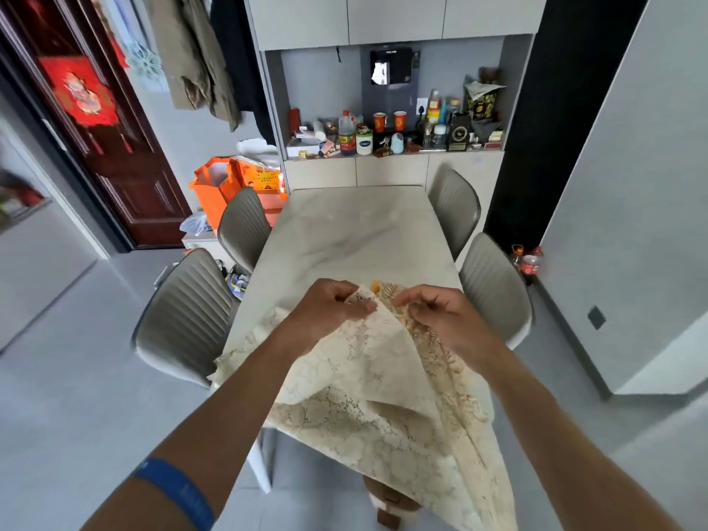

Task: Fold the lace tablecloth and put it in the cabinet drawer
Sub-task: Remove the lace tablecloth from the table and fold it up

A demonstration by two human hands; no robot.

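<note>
The cream lace tablecloth (367, 381) hangs bunched over the near end of the marble table (356, 231), its lower part drooping past the table edge toward the floor. My left hand (329, 304) pinches a corner of the cloth, lifted above the table. My right hand (436, 312) grips the lace edge just to the right, fingers curled into the fabric. The two hands are close together. The cabinet (390, 172) stands beyond the table's far end, with its lower fronts closed.
Four grey chairs flank the table, two on the left (191, 316) and two on the right (494, 285). Orange bags (226, 185) sit on the floor at the far left. The cabinet shelf (390, 136) is crowded with bottles and cups. Bottles (530, 262) stand on the floor at right.
</note>
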